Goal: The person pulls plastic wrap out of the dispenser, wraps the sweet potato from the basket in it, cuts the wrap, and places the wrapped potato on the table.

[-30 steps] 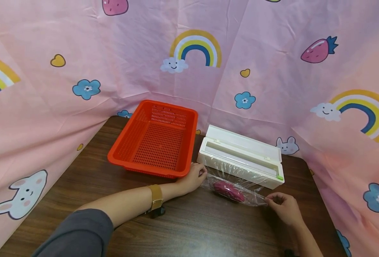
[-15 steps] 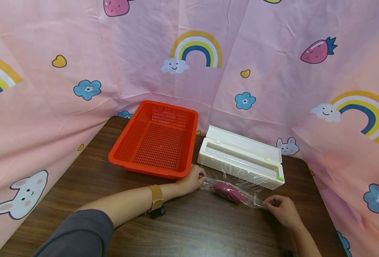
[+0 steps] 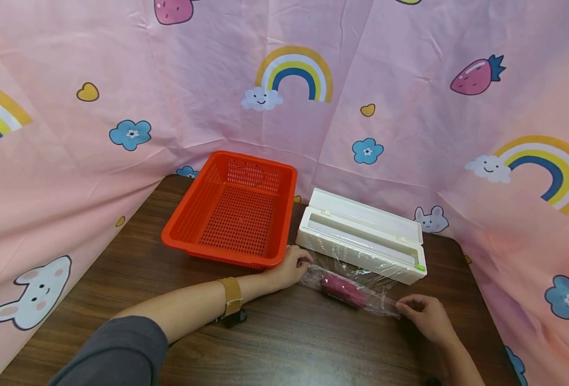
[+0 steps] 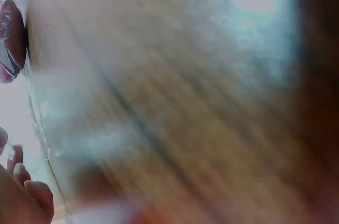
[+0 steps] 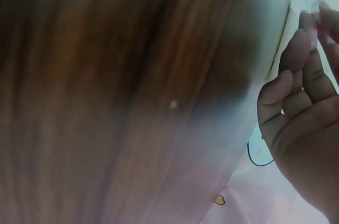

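A magenta oblong item (image 3: 343, 291) lies on the table inside clear cling film (image 3: 378, 304), in the middle of the head view. My left hand (image 3: 289, 268) pinches the film's left end between thumb and fingers, close by the red basket's near corner. At the other end, my right hand (image 3: 426, 317) pinches the film between thumb and forefinger, and a loose corner hangs just below the fingertips. More film stretches back from the item to the white cling film box (image 3: 356, 261). In the right wrist view, the right hand's fingers (image 5: 296, 52) are curled toward the film at the edge.
The box's lid (image 3: 366, 212) stands raised at the back, showing the film roll (image 3: 361, 238) and a green slider (image 3: 420, 267). A red perforated basket (image 3: 238, 257) stands to the left of it. Patterned pink cloth (image 3: 207, 69) hangs behind the wooden table (image 3: 284, 343).
The magenta item has turned slightly in the film and shows a smoother side. My right hand has shifted a little downward with the film's right end; the left hand has barely moved.
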Demonstrator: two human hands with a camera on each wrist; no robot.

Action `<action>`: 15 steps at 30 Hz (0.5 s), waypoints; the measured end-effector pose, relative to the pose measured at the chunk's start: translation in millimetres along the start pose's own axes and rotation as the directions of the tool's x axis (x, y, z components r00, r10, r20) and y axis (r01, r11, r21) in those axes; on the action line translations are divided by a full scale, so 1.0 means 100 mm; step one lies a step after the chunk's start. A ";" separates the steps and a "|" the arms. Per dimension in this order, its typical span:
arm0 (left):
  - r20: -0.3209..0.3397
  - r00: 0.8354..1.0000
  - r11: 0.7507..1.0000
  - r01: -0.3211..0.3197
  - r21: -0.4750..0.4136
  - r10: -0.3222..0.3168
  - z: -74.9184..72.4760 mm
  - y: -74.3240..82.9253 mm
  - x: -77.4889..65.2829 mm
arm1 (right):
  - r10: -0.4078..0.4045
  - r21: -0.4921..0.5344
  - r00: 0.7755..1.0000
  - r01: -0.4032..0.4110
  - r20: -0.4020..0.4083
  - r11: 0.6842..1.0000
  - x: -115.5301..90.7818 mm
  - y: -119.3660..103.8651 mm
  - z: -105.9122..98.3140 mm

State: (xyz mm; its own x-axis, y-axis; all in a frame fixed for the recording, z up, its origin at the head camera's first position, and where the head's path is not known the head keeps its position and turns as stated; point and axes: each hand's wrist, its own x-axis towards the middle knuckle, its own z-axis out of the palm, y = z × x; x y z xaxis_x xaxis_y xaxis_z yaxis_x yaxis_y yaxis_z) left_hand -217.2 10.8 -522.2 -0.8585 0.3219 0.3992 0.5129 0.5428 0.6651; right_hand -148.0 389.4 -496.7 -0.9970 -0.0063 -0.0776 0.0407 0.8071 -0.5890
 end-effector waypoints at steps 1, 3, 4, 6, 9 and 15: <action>-0.001 1.000 1.000 0.007 -0.003 -0.007 0.00 0.01 0.00 | -0.007 0.008 1.000 0.007 -0.010 1.000 0.00 0.01 -0.01; 0.001 1.000 1.000 0.017 -0.010 -0.017 0.00 0.02 0.00 | -0.028 0.019 0.999 0.028 -0.026 0.999 -0.01 0.02 -0.03; 0.002 1.000 1.000 0.023 -0.012 -0.023 0.00 0.03 -0.01 | -0.038 0.025 0.999 0.039 -0.039 0.999 -0.02 0.03 -0.04; 0.006 1.000 1.000 0.015 -0.007 -0.015 -0.01 0.05 -0.01 | -0.058 0.031 0.996 0.060 -0.067 0.998 -0.03 0.02 -0.07; 0.002 0.999 0.999 -0.042 0.030 0.042 -0.02 0.09 -0.01 | -0.089 0.043 0.990 0.094 -0.112 0.995 -0.04 -0.02 -0.12; 0.140 0.940 0.914 -0.337 0.225 0.312 -0.04 0.24 -0.03 | -0.224 0.030 0.934 0.242 -0.278 0.970 -0.09 -0.23 -0.14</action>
State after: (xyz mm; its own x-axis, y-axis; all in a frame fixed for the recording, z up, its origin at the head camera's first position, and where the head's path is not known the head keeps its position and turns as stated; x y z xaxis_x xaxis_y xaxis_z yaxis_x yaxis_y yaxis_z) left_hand -202.3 19.6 -504.7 -0.6471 0.5803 0.4945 0.7575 0.5626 0.3312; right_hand -140.4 378.5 -471.2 -0.9589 -0.0229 0.2828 -0.1993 0.7636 -0.6141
